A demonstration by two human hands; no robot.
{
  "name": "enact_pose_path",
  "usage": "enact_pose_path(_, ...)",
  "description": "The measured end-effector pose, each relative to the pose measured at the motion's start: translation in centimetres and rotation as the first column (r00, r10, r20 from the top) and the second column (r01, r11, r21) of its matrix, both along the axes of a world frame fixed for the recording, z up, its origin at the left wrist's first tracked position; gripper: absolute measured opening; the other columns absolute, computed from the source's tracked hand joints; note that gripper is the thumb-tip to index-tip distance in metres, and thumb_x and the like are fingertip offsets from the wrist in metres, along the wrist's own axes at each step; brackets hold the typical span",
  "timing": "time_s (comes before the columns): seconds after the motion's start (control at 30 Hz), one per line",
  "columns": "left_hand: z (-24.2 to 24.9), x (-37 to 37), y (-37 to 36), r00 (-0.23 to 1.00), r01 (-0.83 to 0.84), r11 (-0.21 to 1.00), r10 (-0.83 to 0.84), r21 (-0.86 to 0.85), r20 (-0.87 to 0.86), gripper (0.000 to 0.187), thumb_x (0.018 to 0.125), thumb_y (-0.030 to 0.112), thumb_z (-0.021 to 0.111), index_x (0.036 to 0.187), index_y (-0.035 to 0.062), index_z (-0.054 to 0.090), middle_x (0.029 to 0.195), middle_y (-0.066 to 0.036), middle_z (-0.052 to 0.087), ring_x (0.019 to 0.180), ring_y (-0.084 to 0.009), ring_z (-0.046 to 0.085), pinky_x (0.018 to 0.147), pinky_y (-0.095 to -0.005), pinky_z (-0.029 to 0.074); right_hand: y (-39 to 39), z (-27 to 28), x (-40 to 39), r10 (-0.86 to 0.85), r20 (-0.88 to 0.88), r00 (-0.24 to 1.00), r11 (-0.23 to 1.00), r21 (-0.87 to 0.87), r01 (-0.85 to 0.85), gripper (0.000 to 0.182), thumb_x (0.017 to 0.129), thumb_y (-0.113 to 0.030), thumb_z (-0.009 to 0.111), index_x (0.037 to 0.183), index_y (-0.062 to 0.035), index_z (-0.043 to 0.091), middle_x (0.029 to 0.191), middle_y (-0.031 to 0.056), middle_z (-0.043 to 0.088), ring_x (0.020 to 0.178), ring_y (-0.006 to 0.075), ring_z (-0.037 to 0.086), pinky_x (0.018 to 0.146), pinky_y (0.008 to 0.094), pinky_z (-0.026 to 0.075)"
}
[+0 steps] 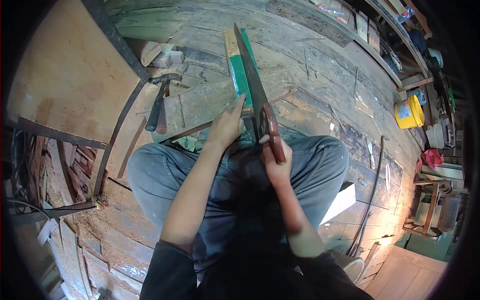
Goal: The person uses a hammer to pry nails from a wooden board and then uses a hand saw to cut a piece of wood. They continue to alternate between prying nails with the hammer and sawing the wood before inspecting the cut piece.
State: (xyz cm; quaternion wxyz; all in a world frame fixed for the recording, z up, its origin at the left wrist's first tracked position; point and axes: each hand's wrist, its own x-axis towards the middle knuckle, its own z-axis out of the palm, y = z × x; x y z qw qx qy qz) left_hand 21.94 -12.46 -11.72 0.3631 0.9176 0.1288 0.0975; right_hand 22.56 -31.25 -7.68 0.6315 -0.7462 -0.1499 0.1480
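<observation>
The green-painted board (240,82) lies on a low plank (200,107) on the floor, in front of the person's crossed legs (162,167). The left hand (226,127) is at the near end of this board, with the index finger stretched onto the green face; I cannot tell whether the other fingers close under its edge. The right hand (276,162) is closed around the brown handle of the handsaw (256,85), just to the right of the near end. The blade passes over the board lengthwise, and its tip points away from the body.

The main danger, in my judgement, is for the left index finger, because it is close beside the blade; if the saw jumps or leans to the left, it could cut this finger. The board could also turn or slide, since I see no clamp on it and the left hand seems to be its only hold. The near end of the board is close to the legs, so a slip toward the body could bring the blade to the trousers. The claw hammer (159,103), left of the board, is well apart from the blade and looks less risky.
</observation>
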Motion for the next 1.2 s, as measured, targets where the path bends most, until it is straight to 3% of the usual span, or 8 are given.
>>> enact_pose_path(0.23,0.1,0.9,1.4,1.000,0.023,1.000,-0.022,-0.022,0.002,0.074,0.086,0.004,0.057,0.152,0.0139,0.027,0.145,-0.024,0.046,0.130,-0.0436,0.048,0.108,-0.0461,0.044,4.6,1.7,3.6,0.017,0.227,0.974,0.997,0.066,-0.033,0.009,0.084,0.004,0.057,0.091,0.0018,0.062,0.072,0.0056,0.056,0.067,0.0116,0.055,0.064,0.0282,0.046)
enact_pose_path(0.47,0.8,2.1,2.3,1.000,0.019,0.999,-0.020,0.043,0.021,0.073,0.087,0.004,0.054,0.153,0.0139,0.026,0.146,-0.024,0.045,0.129,-0.0405,0.050,0.106,-0.0456,0.045,5.8,1.2,5.8,0.023,0.085,0.996,0.995,0.095,-0.031,0.007,0.086,0.001,0.058,0.090,0.0005,0.063,0.070,0.0018,0.056,0.064,0.0086,0.052,0.060,0.0281,0.044)
enact_pose_path(0.53,1.7,1.9,2.2,0.990,0.009,1.000,-0.009,0.004,-0.141,0.071,0.087,0.005,0.053,0.153,0.0139,0.027,0.146,-0.023,0.046,0.126,-0.0394,0.053,0.103,-0.0462,0.047,5.3,1.3,5.6,0.025,0.098,0.995,0.998,0.050,-0.030,0.007,0.086,0.001,0.058,0.091,0.0003,0.063,0.070,0.0027,0.055,0.064,0.0091,0.052,0.061,0.0283,0.044)
enact_pose_path(0.77,-1.2,2.1,1.9,0.994,-0.042,0.998,0.037,0.046,0.101,0.068,0.089,0.007,0.054,0.152,0.0140,0.031,0.141,-0.021,0.053,0.121,-0.0380,0.058,0.098,-0.0472,0.050,-0.1,4.0,-2.1,0.086,0.156,0.984,0.983,-0.172,-0.059,0.009,0.087,0.001,0.056,0.094,-0.0017,0.062,0.075,0.0049,0.055,0.069,0.0099,0.053,0.066,0.0279,0.045)
enact_pose_path(0.9,-1.2,2.5,1.9,0.997,-0.073,0.996,0.071,0.042,0.040,0.065,0.089,0.007,0.054,0.150,0.0134,0.034,0.138,-0.020,0.055,0.118,-0.0367,0.059,0.096,-0.0468,0.051,-0.7,3.6,-2.3,0.034,-0.042,0.999,0.995,-0.094,-0.038,0.009,0.087,0.002,0.057,0.094,-0.0004,0.062,0.079,0.0003,0.058,0.071,0.0092,0.052,0.066,0.0257,0.045)
enact_pose_path(1.0,-0.9,2.3,1.9,0.997,-0.072,0.995,0.069,0.063,0.041,0.064,0.089,0.007,0.054,0.149,0.0130,0.035,0.138,-0.020,0.055,0.117,-0.0368,0.060,0.096,-0.0463,0.052,1.8,2.2,0.8,0.009,0.050,0.999,0.999,-0.050,-0.006,0.008,0.087,0.000,0.057,0.093,-0.0001,0.062,0.076,0.0023,0.058,0.068,0.0091,0.052,0.065,0.0259,0.044)
enact_pose_path(1.07,-0.4,2.3,1.6,0.998,-0.067,0.996,0.068,0.065,-0.001,0.063,0.089,0.006,0.053,0.149,0.0129,0.035,0.138,-0.020,0.055,0.117,-0.0370,0.060,0.096,-0.0460,0.051,3.7,0.8,3.5,0.084,0.166,0.983,0.996,-0.044,-0.078,0.008,0.091,-0.003,0.058,0.097,-0.0022,0.062,0.065,-0.0021,0.052,0.055,0.0058,0.049,0.051,0.0231,0.038)
enact_pose_path(1.2,-0.3,2.2,1.5,0.996,-0.080,0.996,0.081,0.049,-0.033,0.063,0.090,0.005,0.051,0.150,0.0126,0.033,0.138,-0.021,0.055,0.119,-0.0382,0.059,0.099,-0.0461,0.050,4.7,0.5,4.1,0.116,0.256,0.960,0.987,-0.134,-0.083,0.008,0.090,-0.003,0.058,0.096,-0.0029,0.063,0.070,0.0012,0.056,0.059,0.0078,0.053,0.055,0.0253,0.043)
